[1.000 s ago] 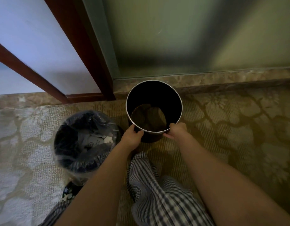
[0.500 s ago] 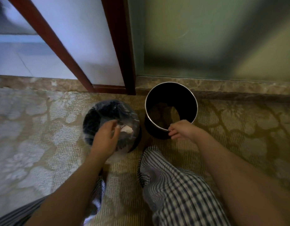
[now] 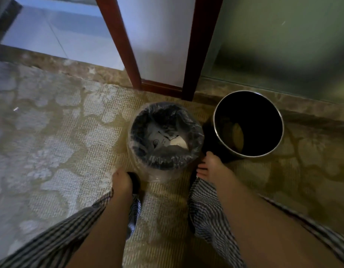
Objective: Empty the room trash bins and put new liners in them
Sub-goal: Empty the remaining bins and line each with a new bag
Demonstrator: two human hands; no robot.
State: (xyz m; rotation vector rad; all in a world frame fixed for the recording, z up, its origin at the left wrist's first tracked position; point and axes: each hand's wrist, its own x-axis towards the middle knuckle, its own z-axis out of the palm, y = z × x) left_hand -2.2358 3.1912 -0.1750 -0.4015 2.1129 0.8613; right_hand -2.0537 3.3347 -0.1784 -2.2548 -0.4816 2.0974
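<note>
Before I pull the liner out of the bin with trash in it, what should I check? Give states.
1. Liner wrapped over the lined bin rim all round: ok.
2. Trash sits inside the liner: ok.
3. Left hand beside the bin's near-left side: ok; grip: cannot tell.
4. Right hand gripping liner: not ok, fingers open beside it.
5. Unlined bin upright, apart on the right: ok.

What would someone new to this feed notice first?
Two round bins stand side by side on the carpet: the lined bin in the middle, paper scraps inside its clear liner, and a bare black bin to its right, near the door frame. The left hand and right hand flank the lined bin's near side.
</note>
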